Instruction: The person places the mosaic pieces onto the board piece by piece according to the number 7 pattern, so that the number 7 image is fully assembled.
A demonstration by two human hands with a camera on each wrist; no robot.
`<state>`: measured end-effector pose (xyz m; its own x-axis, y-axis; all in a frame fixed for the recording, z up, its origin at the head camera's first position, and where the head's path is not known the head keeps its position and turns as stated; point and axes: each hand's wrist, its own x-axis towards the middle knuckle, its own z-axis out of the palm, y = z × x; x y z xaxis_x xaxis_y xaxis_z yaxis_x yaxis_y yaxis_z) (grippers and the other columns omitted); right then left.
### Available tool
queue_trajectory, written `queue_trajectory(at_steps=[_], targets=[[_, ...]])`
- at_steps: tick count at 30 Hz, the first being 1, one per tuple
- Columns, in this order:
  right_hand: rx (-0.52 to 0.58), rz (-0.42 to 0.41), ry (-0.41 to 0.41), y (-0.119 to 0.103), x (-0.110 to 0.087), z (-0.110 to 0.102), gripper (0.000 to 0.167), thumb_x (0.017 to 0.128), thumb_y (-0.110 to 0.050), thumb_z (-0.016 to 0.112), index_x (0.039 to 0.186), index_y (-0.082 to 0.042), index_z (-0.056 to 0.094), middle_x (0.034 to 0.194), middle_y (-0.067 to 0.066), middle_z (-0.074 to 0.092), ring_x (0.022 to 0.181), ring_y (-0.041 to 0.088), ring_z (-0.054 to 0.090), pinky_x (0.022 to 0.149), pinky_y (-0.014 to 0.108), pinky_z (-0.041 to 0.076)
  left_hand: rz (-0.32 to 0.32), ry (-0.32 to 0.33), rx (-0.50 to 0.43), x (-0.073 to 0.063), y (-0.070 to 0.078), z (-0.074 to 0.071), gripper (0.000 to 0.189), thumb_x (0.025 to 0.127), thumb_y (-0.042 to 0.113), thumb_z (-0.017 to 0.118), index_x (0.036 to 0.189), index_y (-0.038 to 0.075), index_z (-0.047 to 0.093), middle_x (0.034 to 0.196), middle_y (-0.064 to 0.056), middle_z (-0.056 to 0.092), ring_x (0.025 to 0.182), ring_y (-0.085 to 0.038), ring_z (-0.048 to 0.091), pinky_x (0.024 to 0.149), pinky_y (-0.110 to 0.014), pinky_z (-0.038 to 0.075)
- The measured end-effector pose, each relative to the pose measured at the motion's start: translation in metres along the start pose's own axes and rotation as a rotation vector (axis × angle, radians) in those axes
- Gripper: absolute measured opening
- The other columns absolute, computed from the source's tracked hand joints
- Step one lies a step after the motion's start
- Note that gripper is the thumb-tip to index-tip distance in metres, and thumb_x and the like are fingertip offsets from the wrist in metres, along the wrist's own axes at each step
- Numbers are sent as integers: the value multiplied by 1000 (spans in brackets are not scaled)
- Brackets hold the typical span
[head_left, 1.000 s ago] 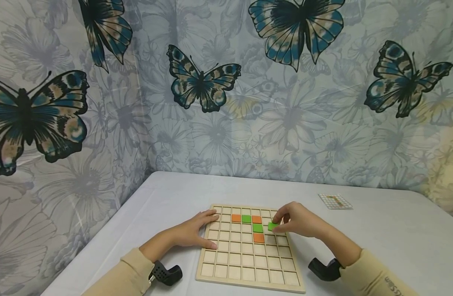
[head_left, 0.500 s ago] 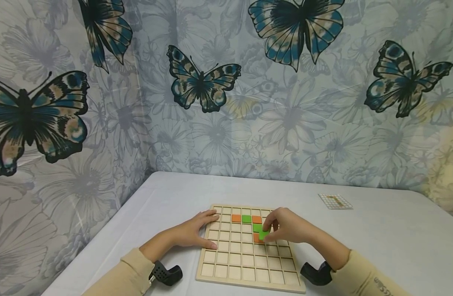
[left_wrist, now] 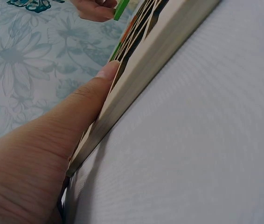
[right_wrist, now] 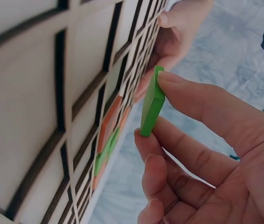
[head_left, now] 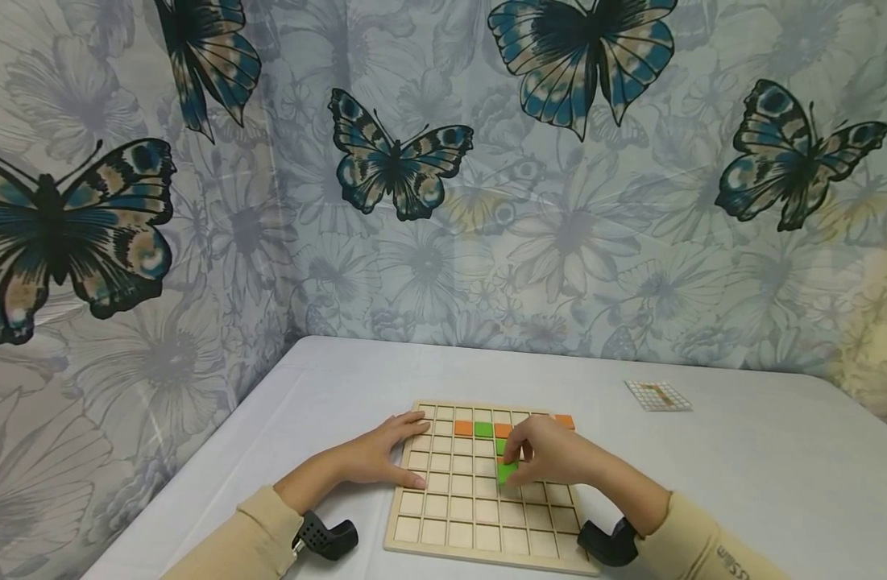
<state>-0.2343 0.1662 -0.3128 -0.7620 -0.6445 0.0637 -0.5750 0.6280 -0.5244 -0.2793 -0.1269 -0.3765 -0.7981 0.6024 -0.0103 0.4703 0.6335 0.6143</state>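
A wooden grid board (head_left: pixel 446 509) lies on the table. My left hand (head_left: pixel 374 457) rests spread on its left edge; in the left wrist view the thumb (left_wrist: pixel 108 71) presses on the rim. Between thumb and fingers, my right hand (head_left: pixel 555 451) pinches a green square tile (right_wrist: pixel 151 102), tilted just above the board. In the grid's upper part sit an orange tile (head_left: pixel 463 428), a green tile (head_left: pixel 483 429) and another orange tile (head_left: pixel 503 430) in a row. Below the last, a green tile (head_left: pixel 500 445) and an orange tile (right_wrist: pixel 108 125) are partly covered in the head view.
Past my right hand, a loose orange tile (head_left: pixel 565 421) shows by the board's upper right edge. A small card with a printed grid (head_left: pixel 658 395) lies farther back on the right of the white-covered table (head_left: pixel 740 467). Butterfly-patterned cloth (head_left: pixel 559 266) hangs behind.
My right hand has carried the green tile left and toward me, from the board's right side to over the lowest orange tile. The loose orange tile has come into sight. My left hand stays put.
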Motion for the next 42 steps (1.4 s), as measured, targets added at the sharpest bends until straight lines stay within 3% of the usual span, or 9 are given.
queue_trajectory(at_steps=[10,27,42], targets=[[51,59,-17,0,-1,5,15,71,-13,80,79,-10,68,76,-4,61,58,5,47,51,21,43,0,1,-2,0,0,0,90,73,50,75,145,17,34,156,-3,17,143,-39,8,111,-60,16],[62,64,-55,1,-1,8,16,70,-12,81,80,-11,68,72,-4,60,56,6,49,50,22,44,11,-1,4,-1,0,0,89,73,50,74,145,16,34,156,-3,17,144,-33,11,111,-57,20],[45,63,-59,1,0,9,16,70,-13,81,80,-11,68,73,-4,61,57,4,49,52,21,44,7,2,3,-3,4,-1,89,73,50,74,145,16,34,156,-3,17,143,-39,8,111,-60,17]])
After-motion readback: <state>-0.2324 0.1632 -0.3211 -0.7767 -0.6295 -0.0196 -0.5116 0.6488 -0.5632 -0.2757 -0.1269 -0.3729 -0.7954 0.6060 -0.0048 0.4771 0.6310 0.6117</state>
